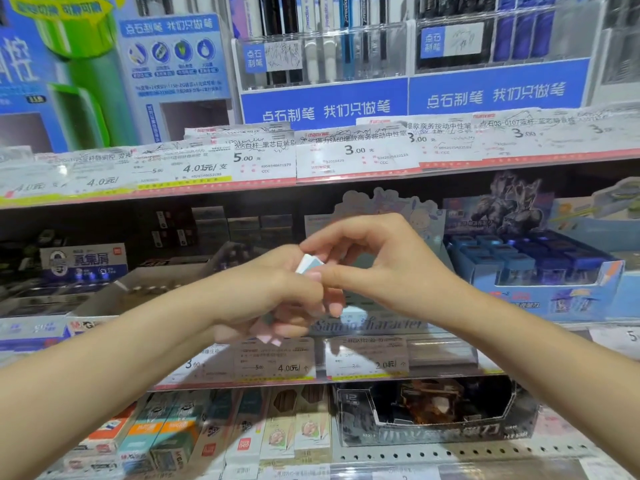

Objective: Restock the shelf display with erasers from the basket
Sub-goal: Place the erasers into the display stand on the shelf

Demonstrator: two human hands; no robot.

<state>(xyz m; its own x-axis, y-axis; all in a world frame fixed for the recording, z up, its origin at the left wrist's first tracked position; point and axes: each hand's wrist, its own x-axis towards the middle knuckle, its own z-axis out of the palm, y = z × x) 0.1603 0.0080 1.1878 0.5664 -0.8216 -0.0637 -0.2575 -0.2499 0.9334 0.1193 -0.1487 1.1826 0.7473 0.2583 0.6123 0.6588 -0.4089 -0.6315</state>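
Both hands meet in front of the middle shelf. My left hand (273,299) is curled round a small stack of erasers, with pale pink and white ends showing below its fingers. My right hand (363,261) pinches a small white-and-light-blue eraser (309,264) at the top of that stack between thumb and fingers. Right behind the hands stands a pastel cartoon display box (388,216), its front partly hidden by them. The basket is not in view.
A blue display box of small blue items (533,268) stands to the right. An open grey carton (145,289) sits at the left. Price-tag rails (311,157) run along the shelf edges. The lower shelf holds boxed erasers (166,441) and a dark display box (433,414).
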